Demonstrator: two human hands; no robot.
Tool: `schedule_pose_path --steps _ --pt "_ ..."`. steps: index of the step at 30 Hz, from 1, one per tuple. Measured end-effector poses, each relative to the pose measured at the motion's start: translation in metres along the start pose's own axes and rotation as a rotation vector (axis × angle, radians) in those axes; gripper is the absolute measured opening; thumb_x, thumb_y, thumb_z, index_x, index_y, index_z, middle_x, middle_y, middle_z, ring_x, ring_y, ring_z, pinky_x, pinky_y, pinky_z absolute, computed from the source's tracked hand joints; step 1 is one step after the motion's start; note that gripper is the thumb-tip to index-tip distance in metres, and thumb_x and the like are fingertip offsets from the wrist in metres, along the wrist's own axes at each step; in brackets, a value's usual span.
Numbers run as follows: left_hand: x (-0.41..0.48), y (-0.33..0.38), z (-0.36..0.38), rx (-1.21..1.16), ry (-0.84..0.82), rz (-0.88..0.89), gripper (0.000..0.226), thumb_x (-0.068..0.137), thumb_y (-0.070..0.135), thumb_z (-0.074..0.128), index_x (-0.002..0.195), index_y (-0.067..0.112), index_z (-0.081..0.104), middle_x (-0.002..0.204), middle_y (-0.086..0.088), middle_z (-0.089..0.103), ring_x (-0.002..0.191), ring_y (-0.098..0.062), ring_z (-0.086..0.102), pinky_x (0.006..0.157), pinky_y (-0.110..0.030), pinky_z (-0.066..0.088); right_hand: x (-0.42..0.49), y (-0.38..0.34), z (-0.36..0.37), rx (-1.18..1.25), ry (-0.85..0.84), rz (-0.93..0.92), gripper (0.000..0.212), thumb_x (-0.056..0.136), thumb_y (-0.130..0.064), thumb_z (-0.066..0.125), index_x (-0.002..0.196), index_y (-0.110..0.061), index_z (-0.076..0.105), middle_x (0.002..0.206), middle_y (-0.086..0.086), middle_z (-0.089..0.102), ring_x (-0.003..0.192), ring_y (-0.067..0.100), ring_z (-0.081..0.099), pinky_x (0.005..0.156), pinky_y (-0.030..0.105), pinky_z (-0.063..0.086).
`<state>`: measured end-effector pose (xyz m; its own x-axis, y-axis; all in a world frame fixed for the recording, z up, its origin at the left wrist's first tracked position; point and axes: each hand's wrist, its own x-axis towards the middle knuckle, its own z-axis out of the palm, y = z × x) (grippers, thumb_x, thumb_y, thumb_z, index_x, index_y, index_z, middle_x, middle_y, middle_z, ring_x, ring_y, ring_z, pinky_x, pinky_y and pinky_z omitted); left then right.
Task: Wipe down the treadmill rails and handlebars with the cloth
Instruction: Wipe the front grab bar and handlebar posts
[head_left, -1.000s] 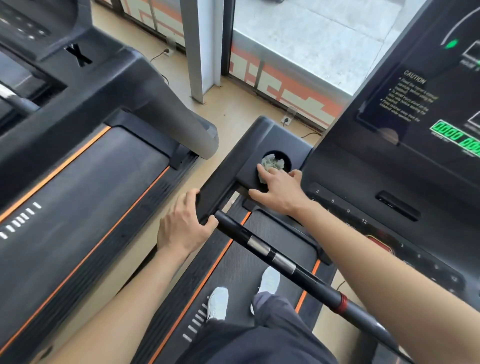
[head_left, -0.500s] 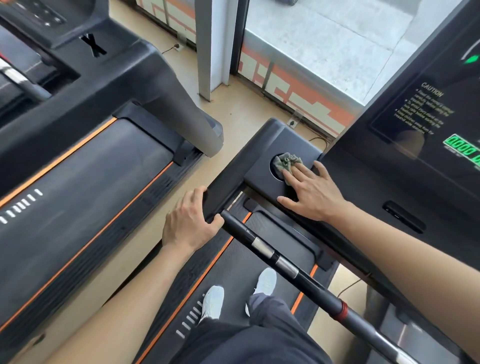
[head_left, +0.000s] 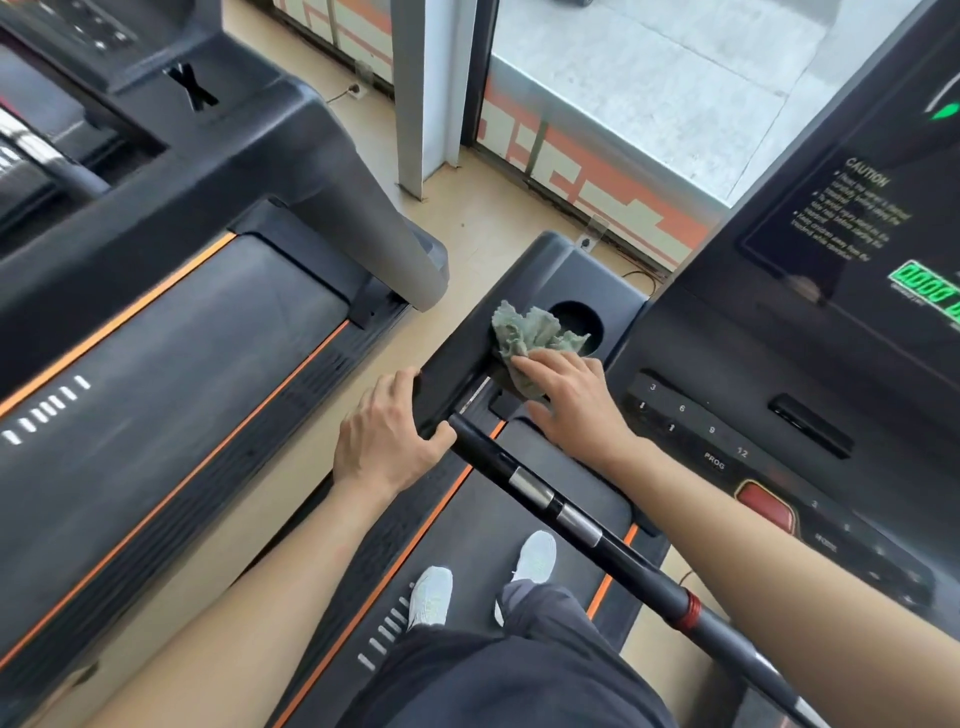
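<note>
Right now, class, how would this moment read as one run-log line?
step: wiping console arm | right hand: presses green cloth flat at cup holder rim | left hand: grips console arm end

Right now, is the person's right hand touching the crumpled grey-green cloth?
Touching. The head view shows the right hand pressing its fingers onto the crumpled grey-green cloth.

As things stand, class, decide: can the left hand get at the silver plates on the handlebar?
Probably yes. The left hand grips the side rail where the handlebar begins, and the silver plates lie just along it, uncovered; the right hand presses the cloth.
</note>
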<state>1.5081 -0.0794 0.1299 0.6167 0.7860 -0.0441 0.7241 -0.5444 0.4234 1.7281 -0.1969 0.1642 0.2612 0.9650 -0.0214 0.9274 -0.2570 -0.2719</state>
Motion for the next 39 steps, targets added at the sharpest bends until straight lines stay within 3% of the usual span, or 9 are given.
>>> schedule_pose_path --steps 4,7,11,13,18,22,29,34,39 --pt "0.0 0.002 -0.001 -0.02 -0.014 -0.016 0.064 0.08 0.057 0.056 0.133 0.023 0.042 0.111 -0.001 0.058 0.097 -0.025 0.061 0.075 -0.039 0.052 0.02 -0.012 0.006 -0.001 0.02 -0.017 0.055 0.079 -0.006 0.075 0.13 -0.021 0.062 0.117 0.001 0.063 0.105 0.028 0.057 0.085 0.044 0.045" --pt "0.0 0.001 -0.002 -0.04 -0.018 -0.03 0.06 0.082 0.053 0.055 0.133 0.024 0.043 0.112 -0.001 0.058 0.099 -0.026 0.06 0.075 -0.039 0.051 0.009 -0.025 0.013 0.106 0.014 -0.036 0.04 0.077 0.002 0.066 0.112 -0.015 0.071 0.102 0.002 0.066 0.095 0.031 0.06 0.081 0.041 0.05" --pt "0.0 0.001 -0.002 -0.071 -0.024 -0.049 0.055 0.083 0.049 0.054 0.131 0.025 0.044 0.111 -0.001 0.058 0.098 -0.026 0.06 0.073 -0.039 0.05 -0.02 -0.042 0.031 0.344 0.083 0.179 0.03 0.083 -0.008 0.069 0.112 -0.015 0.074 0.097 -0.004 0.064 0.091 0.022 0.063 0.08 0.03 0.048" --pt "0.0 0.001 -0.001 -0.079 -0.021 -0.046 0.054 0.083 0.047 0.055 0.131 0.024 0.044 0.112 -0.002 0.059 0.098 -0.027 0.06 0.072 -0.038 0.05 -0.026 -0.057 0.043 0.391 0.094 0.216 0.028 0.085 -0.01 0.071 0.112 -0.012 0.074 0.102 0.0 0.069 0.092 0.025 0.064 0.082 0.03 0.048" --pt "0.0 0.001 0.002 -0.07 -0.001 -0.049 0.058 0.083 0.045 0.06 0.134 0.024 0.045 0.121 -0.003 0.059 0.105 -0.028 0.06 0.072 -0.035 0.041 -0.036 -0.076 0.06 0.25 0.083 0.137 0.035 0.083 -0.007 0.072 0.117 -0.016 0.07 0.107 0.006 0.067 0.087 0.034 0.057 0.077 0.044 0.051" --pt "0.0 0.001 0.002 -0.068 -0.009 -0.039 0.061 0.082 0.047 0.061 0.135 0.024 0.044 0.122 -0.004 0.059 0.106 -0.028 0.059 0.078 -0.039 0.046 -0.055 -0.06 0.06 0.153 0.11 0.177 0.023 0.077 -0.007 0.078 0.098 -0.016 0.073 0.088 0.006 0.063 0.071 0.032 0.055 0.061 0.042 0.053" --pt "-0.001 0.002 0.001 -0.05 -0.012 -0.015 0.067 0.08 0.053 0.065 0.135 0.024 0.041 0.121 -0.004 0.057 0.106 -0.028 0.059 0.08 -0.042 0.05 -0.126 -0.032 0.06 0.04 0.188 0.344 0.011 0.081 -0.019 0.075 0.09 -0.018 0.068 0.083 0.003 0.058 0.077 0.031 0.053 0.062 0.041 0.048" --pt "-0.002 0.002 0.0 -0.033 -0.022 0.002 0.072 0.08 0.051 0.07 0.138 0.021 0.04 0.127 -0.006 0.057 0.111 -0.029 0.059 0.081 -0.042 0.049 -0.148 -0.031 0.056 0.101 0.211 0.436 0.014 0.084 -0.021 0.071 0.096 -0.02 0.063 0.101 0.001 0.065 0.088 0.033 0.055 0.07 0.042 0.048" --pt "-0.003 0.002 -0.001 -0.032 -0.032 0.007 0.07 0.082 0.049 0.07 0.139 0.02 0.041 0.126 -0.007 0.057 0.111 -0.03 0.058 0.083 -0.043 0.048 -0.121 -0.055 0.06 0.139 0.171 0.299 0.024 0.091 -0.03 0.064 0.115 -0.026 0.065 0.121 -0.006 0.067 0.097 0.03 0.06 0.076 0.042 0.053"
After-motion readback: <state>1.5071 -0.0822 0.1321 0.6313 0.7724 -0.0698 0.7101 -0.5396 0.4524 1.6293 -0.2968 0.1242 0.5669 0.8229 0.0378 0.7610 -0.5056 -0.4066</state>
